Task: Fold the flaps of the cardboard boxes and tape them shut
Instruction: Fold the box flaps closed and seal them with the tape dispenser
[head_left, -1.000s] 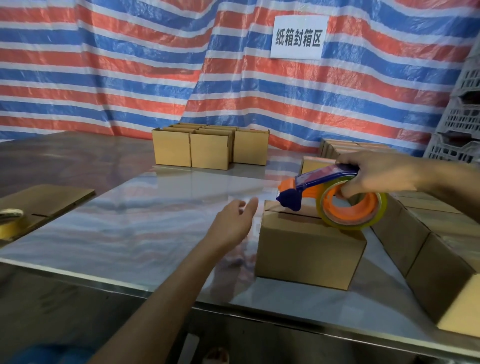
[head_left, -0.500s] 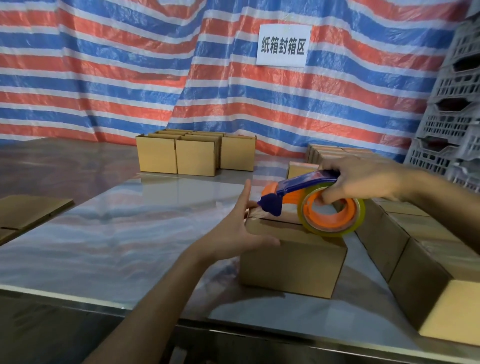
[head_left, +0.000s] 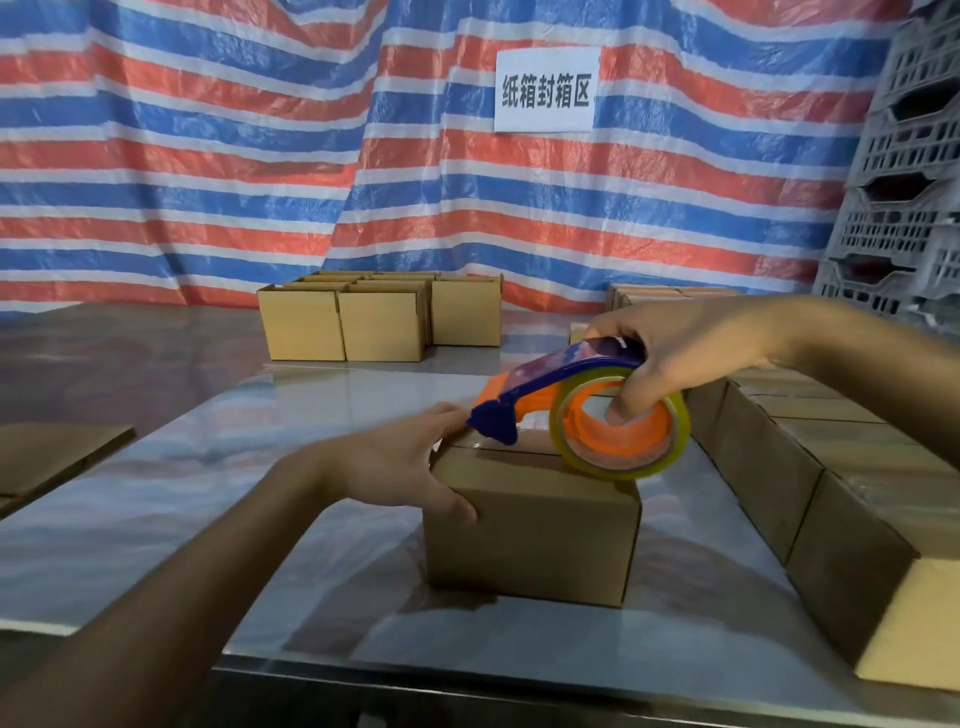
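Left hand (head_left: 395, 467) has reached the box (head_left: 535, 540), pressing flat; right hand (head_left: 691, 353) grips the left-pointing tape dispenser (head_left: 582, 421).

Tally taken around the middle box (head_left: 530, 530).

Counted one middle box; one tape dispenser (head_left: 550, 379) just above it, loaded with one tape roll (head_left: 675, 441); two hands, the left hand (head_left: 395, 462) at its left side and the right hand (head_left: 691, 348) above it. Made out three fronts in the far cluster of boxes (head_left: 382, 327) behind it, with more behind those, total unclear. Found at least four in the row of boxes (head_left: 769, 467) to its right. Noted one sign (head_left: 545, 91) high behind it, one stack of grey crates (head_left: 909, 156) far to its right, and at least one flat cardboard sheet (head_left: 52, 452) to its left.
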